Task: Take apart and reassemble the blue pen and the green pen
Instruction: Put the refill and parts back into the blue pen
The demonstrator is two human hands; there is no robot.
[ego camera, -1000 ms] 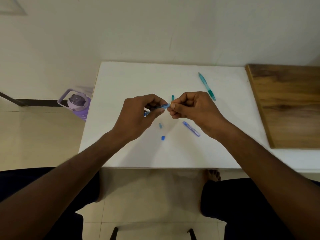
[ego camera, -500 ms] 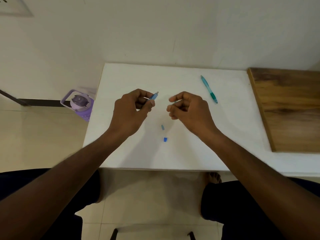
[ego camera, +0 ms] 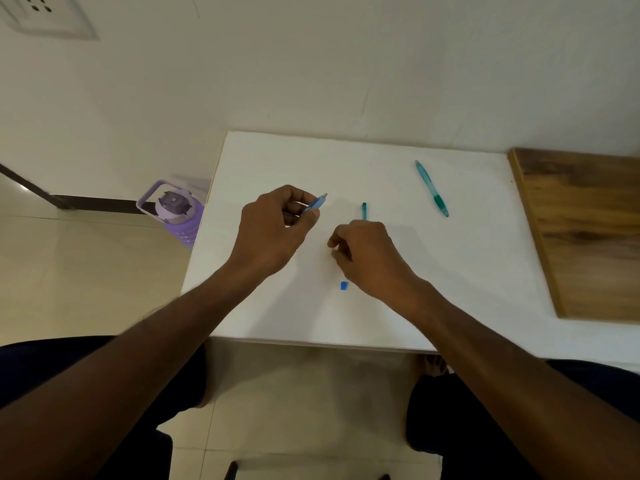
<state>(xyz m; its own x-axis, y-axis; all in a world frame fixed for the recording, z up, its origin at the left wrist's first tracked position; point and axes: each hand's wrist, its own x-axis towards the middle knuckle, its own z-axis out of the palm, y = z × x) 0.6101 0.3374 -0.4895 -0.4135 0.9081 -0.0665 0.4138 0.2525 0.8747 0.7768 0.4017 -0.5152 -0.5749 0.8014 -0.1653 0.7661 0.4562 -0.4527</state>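
My left hand (ego camera: 277, 230) pinches the blue pen barrel (ego camera: 317, 203) a little above the white table (ego camera: 467, 271), its tip pointing up and to the right. My right hand (ego camera: 370, 258) is lowered to the table with curled fingers, thumb and forefinger close together; whatever is between them is hidden. A small blue pen piece (ego camera: 343, 285) lies just below that hand. A short teal piece (ego camera: 364, 210) lies just beyond its knuckles. The whole green pen (ego camera: 432, 188) lies at the back right.
A wooden board (ego camera: 585, 233) covers the table's right end. A purple water jug (ego camera: 176, 209) stands on the floor left of the table. The wall runs close behind the table. My knees are under the near edge.
My hands pulled apart after working together on the blue pen. The left one keeps the barrel. The right one dropped toward the table, over the spot where a small light blue piece lay.
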